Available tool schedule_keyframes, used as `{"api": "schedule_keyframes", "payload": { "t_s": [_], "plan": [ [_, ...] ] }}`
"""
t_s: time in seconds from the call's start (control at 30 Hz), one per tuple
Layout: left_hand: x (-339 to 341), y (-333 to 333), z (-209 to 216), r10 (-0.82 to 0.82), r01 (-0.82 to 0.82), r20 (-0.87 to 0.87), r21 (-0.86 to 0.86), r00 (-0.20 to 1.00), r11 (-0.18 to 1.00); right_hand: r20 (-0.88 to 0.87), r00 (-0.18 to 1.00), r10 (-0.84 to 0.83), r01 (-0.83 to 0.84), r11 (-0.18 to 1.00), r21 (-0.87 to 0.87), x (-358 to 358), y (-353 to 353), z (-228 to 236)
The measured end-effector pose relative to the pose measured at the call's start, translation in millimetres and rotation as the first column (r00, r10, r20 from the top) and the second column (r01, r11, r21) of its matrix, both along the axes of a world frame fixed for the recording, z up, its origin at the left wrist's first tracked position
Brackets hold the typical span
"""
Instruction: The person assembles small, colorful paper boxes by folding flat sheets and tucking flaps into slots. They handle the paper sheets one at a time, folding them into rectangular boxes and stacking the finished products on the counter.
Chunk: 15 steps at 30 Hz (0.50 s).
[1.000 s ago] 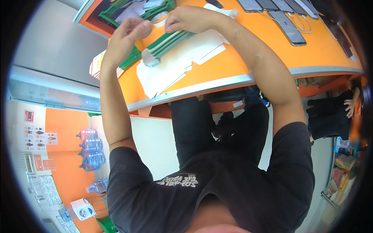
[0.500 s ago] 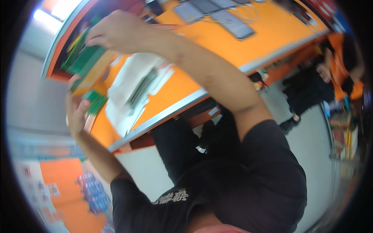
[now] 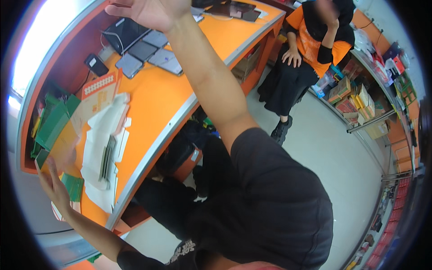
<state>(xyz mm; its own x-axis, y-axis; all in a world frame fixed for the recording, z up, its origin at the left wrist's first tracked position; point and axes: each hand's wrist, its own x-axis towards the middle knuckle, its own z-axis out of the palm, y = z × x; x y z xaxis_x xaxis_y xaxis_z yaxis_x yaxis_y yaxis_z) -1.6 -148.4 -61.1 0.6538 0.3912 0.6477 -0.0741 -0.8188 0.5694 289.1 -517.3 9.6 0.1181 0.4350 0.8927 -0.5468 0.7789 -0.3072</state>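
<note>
My left hand (image 3: pixel 55 186) is at the desk's left end, with finger and thumb at the green lower end of a long printed carton (image 3: pixel 74 130). That carton is yellow and orange, and slants up across the desk; its outline is partly blurred. My right hand (image 3: pixel 150 12) is raised at the top edge with fingers apart and nothing in it. Between my arms lies an unfolded white cardboard sheet (image 3: pixel 96 150) with a thin stack of dark-edged pieces (image 3: pixel 107 159) on it. A small green stack (image 3: pixel 72 186) sits beside my left hand.
Several phones (image 3: pixel 143 50) and a dark tablet-like device (image 3: pixel 123 33) lie on the orange desk (image 3: pixel 175 96). Green boxes (image 3: pixel 54 121) fill the desk's back left corner. A person in an orange top (image 3: pixel 308 40) sits across the floor, by shelves of boxes (image 3: pixel 355 101).
My right hand has left the green boxes and moved up and right, now spread. My left hand stays at the carton's lower end. The view has swung right, showing more of the seated person.
</note>
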Motion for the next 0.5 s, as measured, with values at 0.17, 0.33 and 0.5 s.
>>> {"api": "schedule_keyframes", "payload": {
  "t_s": [0.17,0.33,0.5],
  "plan": [
    [1.6,9.4,-12.4,-0.050,0.051,-0.034,0.035,0.998,0.998,-0.094,0.994,-0.063,0.057,0.997,-0.060,-35.7,-36.8,-15.1],
    [-2.4,30.6,1.1,0.073,-0.075,0.061,0.047,0.996,0.996,-0.037,0.805,-0.592,0.564,0.783,-0.262,-86.1,-82.6,-53.2],
    [2.3,28.6,25.3,0.165,-0.183,0.143,0.123,0.976,0.975,0.090,0.637,-0.766,0.767,0.617,-0.177,-73.4,-124.5,-31.2]
  ]
}}
